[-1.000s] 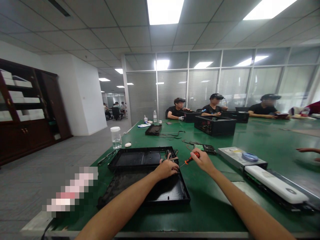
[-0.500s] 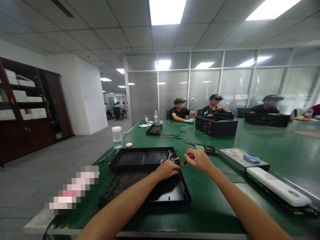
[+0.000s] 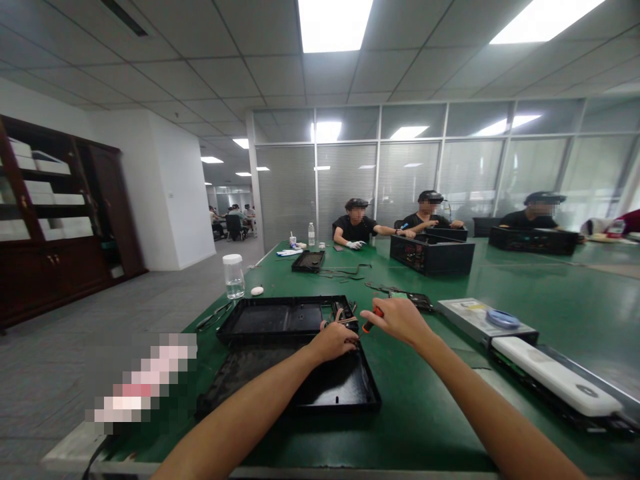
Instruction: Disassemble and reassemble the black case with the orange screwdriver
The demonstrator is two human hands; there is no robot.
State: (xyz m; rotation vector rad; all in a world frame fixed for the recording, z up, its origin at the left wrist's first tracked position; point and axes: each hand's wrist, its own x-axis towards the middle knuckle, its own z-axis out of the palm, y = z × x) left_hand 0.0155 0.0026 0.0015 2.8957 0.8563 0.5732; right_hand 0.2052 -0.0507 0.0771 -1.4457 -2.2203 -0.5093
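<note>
– What is held in the right hand (image 3: 400, 321)?
– A red-and-black-handled screwdriver (image 3: 369, 327) is gripped, its shaft directed toward the left hand (image 3: 332, 340).
– How is that hand placed?
– It is set just beside pale-striped wires (image 3: 342, 315), over a glossy black, shallow rectangular tray (image 3: 345, 383) on the green tabletop (image 3: 425, 427).

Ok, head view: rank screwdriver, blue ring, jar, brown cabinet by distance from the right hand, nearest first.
1. Screwdriver: in the right hand.
2. Blue ring: off to the right.
3. Jar: left, farther back.
4. Brown cabinet: far left.
</note>
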